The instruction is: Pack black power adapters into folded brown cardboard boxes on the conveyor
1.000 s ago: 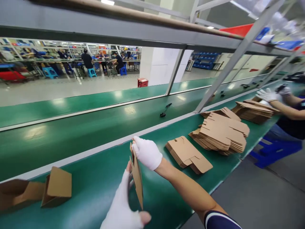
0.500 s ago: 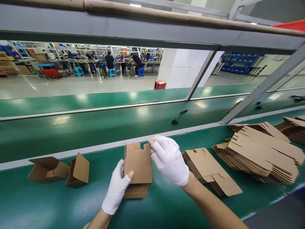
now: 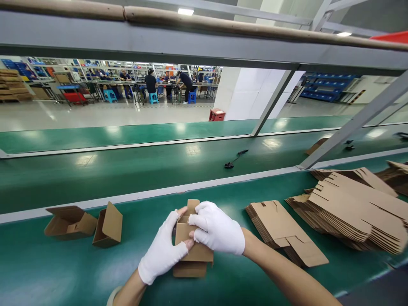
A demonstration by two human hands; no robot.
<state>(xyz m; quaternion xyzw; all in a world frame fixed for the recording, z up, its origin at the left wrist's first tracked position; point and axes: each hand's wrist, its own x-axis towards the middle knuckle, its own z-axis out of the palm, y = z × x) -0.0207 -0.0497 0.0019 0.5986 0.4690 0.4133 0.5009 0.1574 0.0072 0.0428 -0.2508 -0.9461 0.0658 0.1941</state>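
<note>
Both my hands wear white gloves and grip one small brown cardboard box [image 3: 193, 255] low in the middle, just above the green table [image 3: 79, 272]. My left hand [image 3: 164, 251] wraps its left side, bare fingertips on the flaps. My right hand [image 3: 218, 229] closes over its top right, pressing a flap inward. The box is partly opened out, with one flap standing up. A low stack of flat box blanks [image 3: 285, 231] lies just to the right of my right hand.
Two folded-up open boxes [image 3: 86, 223] lie on the table at the left. A larger heap of flat blanks [image 3: 353, 208] fills the right. Behind a pale strip runs a green conveyor belt [image 3: 127, 170] with a black cable [image 3: 234, 158]. A slanted metal post [image 3: 353, 123] rises at right.
The view swung left, off a co-worker at the far right. The blank, held edge-on, then flat, is now opened into a box shape with both hands closed around it.
</note>
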